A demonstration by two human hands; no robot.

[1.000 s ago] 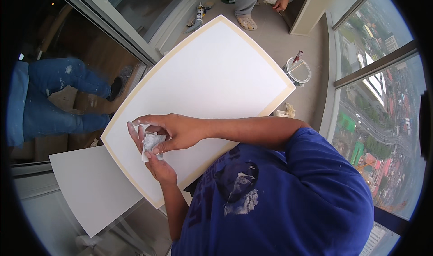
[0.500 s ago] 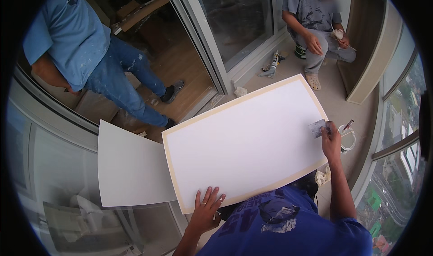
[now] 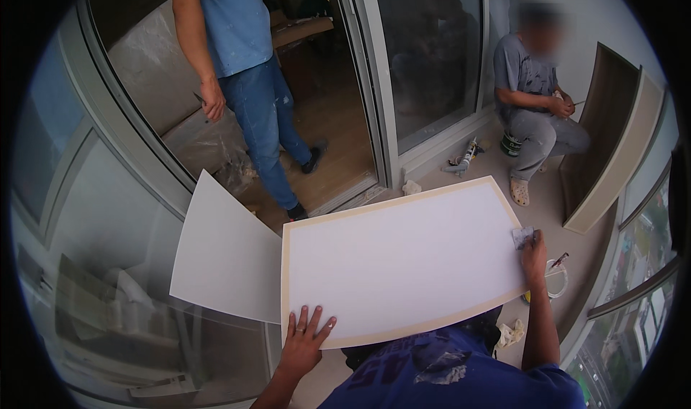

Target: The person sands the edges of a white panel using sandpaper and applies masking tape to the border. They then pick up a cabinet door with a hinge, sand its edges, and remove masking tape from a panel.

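A white panel [image 3: 403,258] with a pale tan border lies tilted across my lap. My left hand [image 3: 306,344] rests on its lower left corner, fingers spread flat over the border. At the panel's right edge my right hand [image 3: 534,261] pinches a small worn grey piece, which looks like sandpaper [image 3: 522,237], against the border. Part of that piece is hidden under my fingers. A second, plain white panel [image 3: 227,258] stands behind the first one on the left.
A person in blue [image 3: 248,85] stands in the doorway; another person in grey [image 3: 533,106] sits at the far right beside a curved wooden piece [image 3: 612,142]. A caulking gun [image 3: 464,158] lies on the floor. Right of the panel stands a white bucket [image 3: 556,279] with a brush across it.
My view has tilted up, so the panel sits lower in it. My right hand has shifted outward to the panel's edge. The seated person's hands have come together.
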